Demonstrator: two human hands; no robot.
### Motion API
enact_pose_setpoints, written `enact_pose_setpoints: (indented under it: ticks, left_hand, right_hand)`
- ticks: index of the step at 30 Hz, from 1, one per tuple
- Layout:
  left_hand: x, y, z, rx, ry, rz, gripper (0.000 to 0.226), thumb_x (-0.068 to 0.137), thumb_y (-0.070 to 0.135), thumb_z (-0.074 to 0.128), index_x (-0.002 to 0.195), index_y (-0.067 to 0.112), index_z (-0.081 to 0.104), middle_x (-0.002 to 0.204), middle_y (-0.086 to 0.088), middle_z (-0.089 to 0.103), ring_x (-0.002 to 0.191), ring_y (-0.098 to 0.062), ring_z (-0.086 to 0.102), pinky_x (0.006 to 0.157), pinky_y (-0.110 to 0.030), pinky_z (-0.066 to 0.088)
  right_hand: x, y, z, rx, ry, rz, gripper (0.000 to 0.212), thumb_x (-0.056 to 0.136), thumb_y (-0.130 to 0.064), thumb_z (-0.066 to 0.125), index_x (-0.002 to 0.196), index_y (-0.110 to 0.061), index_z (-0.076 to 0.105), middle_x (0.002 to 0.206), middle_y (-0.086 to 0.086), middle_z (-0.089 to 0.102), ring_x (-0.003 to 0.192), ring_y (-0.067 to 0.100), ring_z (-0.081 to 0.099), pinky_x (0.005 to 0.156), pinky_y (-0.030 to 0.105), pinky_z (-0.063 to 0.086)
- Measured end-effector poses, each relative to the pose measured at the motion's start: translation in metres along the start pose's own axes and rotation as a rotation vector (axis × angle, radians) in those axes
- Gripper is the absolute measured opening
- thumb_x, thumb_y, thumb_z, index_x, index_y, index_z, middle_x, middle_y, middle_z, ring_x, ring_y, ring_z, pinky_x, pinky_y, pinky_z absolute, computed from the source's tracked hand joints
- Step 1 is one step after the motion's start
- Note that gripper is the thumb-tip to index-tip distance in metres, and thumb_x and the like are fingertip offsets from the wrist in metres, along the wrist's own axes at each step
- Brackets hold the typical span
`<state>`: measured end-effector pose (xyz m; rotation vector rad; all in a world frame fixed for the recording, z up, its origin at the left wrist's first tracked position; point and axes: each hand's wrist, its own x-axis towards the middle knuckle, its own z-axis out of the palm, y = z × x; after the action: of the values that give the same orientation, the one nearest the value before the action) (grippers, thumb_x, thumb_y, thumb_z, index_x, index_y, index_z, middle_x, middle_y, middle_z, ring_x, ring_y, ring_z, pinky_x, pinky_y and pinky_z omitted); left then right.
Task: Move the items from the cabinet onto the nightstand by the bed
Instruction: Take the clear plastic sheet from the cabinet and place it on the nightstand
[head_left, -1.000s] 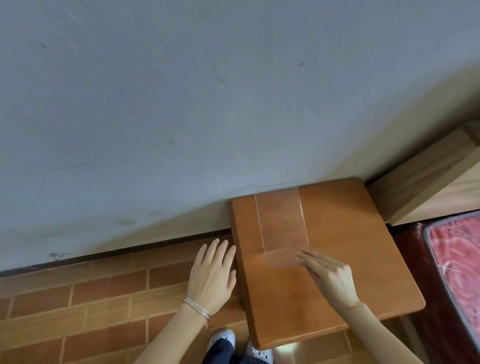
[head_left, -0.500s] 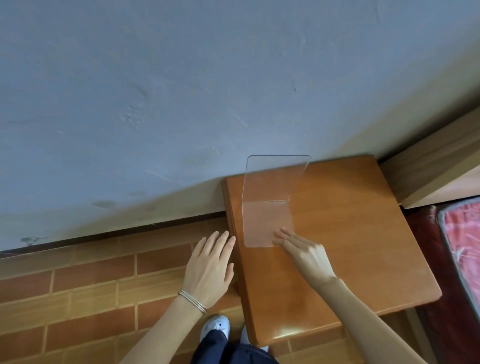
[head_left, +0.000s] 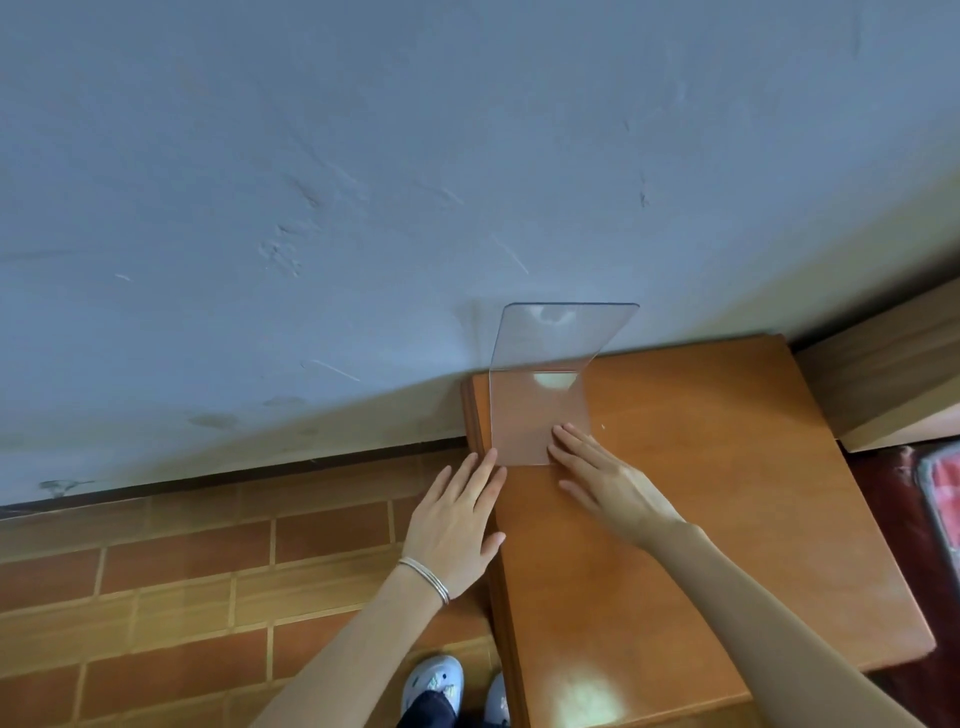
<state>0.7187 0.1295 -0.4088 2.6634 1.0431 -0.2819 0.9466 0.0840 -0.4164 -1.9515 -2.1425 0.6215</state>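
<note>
Clear stand (head_left: 540, 410), just one, sits on the worktop (head_left: 701, 493). Right hand (head_left: 608, 488) lies flat on its base; left hand (head_left: 457, 530), flat too, just beside it.

grey plaster wall (head_left: 363, 156), brick-patterned floor (head_left: 156, 597), pale shoes (head_left: 434, 680)

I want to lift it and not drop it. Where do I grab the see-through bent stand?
Probably pinch the upright panel near its top edge, coming from above. The base lies flat on the nightstand, leaving nothing to get under, while the upright sticks up clear.
</note>
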Motion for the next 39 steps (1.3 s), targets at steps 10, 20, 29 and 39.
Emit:
enact_pose_setpoints:
  ticks: [10,20,29,39]
  left_hand:
    - [0.010,-0.002,0.001,-0.087,0.070,-0.101,0.072,0.094,0.050,0.042,0.150,0.015,0.011,0.157,-0.003,0.010,0.144,-0.016,0.010,0.109,-0.029,0.000]
    - [0.013,-0.007,0.004,-0.054,0.079,-0.126,0.072,0.095,0.055,0.032,0.150,0.018,0.002,0.152,-0.001,-0.010,0.144,-0.017,0.003,0.110,-0.030,0.000]
    - [0.027,-0.006,-0.029,0.060,-0.049,-0.164,0.060,0.098,0.048,0.027,0.149,0.018,0.017,0.157,-0.001,0.015,0.144,-0.018,0.005,0.116,-0.039,0.009]
    - [0.019,0.047,-0.230,-0.015,0.371,0.189,0.055,0.089,0.047,0.037,0.120,0.008,0.061,0.116,-0.009,0.065,0.109,-0.026,0.059,0.093,-0.045,0.046]
  right_hand:
    - [0.026,0.003,-0.007,0.059,-0.073,-0.038,0.044,0.098,-0.028,0.045,0.140,-0.016,0.040,0.152,-0.011,0.020,0.139,0.000,0.008,0.112,0.022,0.016]
    - [0.020,0.001,-0.001,-0.138,0.012,0.039,0.060,0.098,-0.046,0.017,0.138,-0.009,0.042,0.150,0.009,0.029,0.140,0.022,0.020,0.112,0.040,0.020]
    - [0.023,-0.004,-0.017,-0.109,-0.109,0.062,0.050,0.100,-0.034,0.037,0.145,-0.013,0.028,0.155,0.005,0.014,0.142,0.015,0.005,0.116,0.031,0.011]
    - [-0.040,-0.071,-0.215,-0.250,0.202,0.105,0.047,0.085,-0.026,0.065,0.129,-0.012,0.054,0.125,0.006,0.060,0.118,0.023,0.055,0.099,0.038,0.041]
